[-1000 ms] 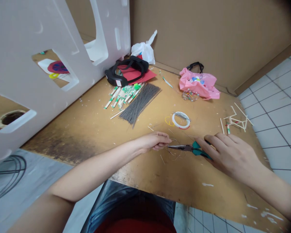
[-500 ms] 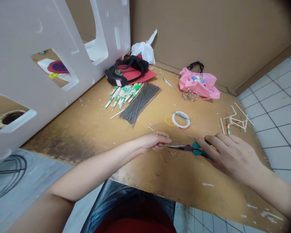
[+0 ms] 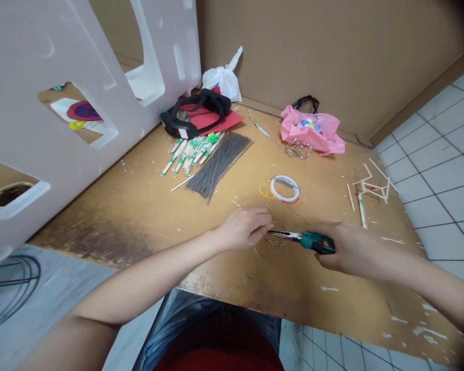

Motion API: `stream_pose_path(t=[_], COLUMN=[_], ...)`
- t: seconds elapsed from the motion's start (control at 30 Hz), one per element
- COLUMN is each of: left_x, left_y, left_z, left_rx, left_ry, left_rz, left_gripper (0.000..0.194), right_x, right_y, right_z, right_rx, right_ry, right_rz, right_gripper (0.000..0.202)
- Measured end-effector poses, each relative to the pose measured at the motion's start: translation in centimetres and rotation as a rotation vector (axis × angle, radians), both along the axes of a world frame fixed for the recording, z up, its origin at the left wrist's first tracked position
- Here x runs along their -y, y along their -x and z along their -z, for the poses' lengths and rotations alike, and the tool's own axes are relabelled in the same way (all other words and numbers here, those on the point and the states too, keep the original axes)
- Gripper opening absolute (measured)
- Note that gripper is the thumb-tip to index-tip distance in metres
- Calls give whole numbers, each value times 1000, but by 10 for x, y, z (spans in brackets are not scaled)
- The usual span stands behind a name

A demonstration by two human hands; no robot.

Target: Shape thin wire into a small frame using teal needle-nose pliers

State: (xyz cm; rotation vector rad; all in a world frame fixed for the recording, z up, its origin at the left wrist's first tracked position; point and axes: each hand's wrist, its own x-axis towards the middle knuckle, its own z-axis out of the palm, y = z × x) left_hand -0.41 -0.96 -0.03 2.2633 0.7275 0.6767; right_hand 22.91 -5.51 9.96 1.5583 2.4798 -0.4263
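Our scuffed tan worktop (image 3: 313, 309) spreads beneath everything, flecked white and darkened near its left end. Along its left side stands a smooth white plastic panel (image 3: 23, 118) with cut-out openings. A fanned bundle of straight grey wires (image 3: 218, 165) lies behind our hands; farther right sits a crumpled pink plastic bag (image 3: 328, 134). Our right hand (image 3: 351, 250) and left hand (image 3: 242, 229) face each other, the right fingers clamped on teal-and-black pliers (image 3: 315, 241) with a long metal nose. Beyond lies a white ring (image 3: 272, 189). The left fingers pinch together on thin, looping wire (image 3: 279, 251), beside the pliers' tapered tips; we cannot tell whether those grip it.
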Motion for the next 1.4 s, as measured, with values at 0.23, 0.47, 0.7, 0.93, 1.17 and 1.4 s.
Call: stream_pose_path(t=[0.23, 0.47, 0.7, 0.93, 1.17, 1.4], left_x=[-13, -13, -13, -9, -5, -2], left_y=[-1, -1, 0, 1, -4, -6], left_z=[8, 2, 5, 1, 12, 15], left_rx=[231, 520, 580, 335, 49, -100], left_ry=[363, 897, 993, 605, 69, -7], left_rz=[-198, -27, 39, 21, 71, 19], left_gripper=[31, 34, 35, 33, 33, 32], right_x=[8, 13, 12, 13, 0, -4], right_y=[-23, -59, -66, -54, 16, 42], right_z=[24, 86, 117, 111, 72, 84], right_rx=[-40, 27, -12, -146, -744, -927], right_ry=[-159, -480, -552, -602, -154, 69], right_rz=[96, 184, 147, 146, 346, 484], right_gripper=[41, 40, 43, 38, 24, 18])
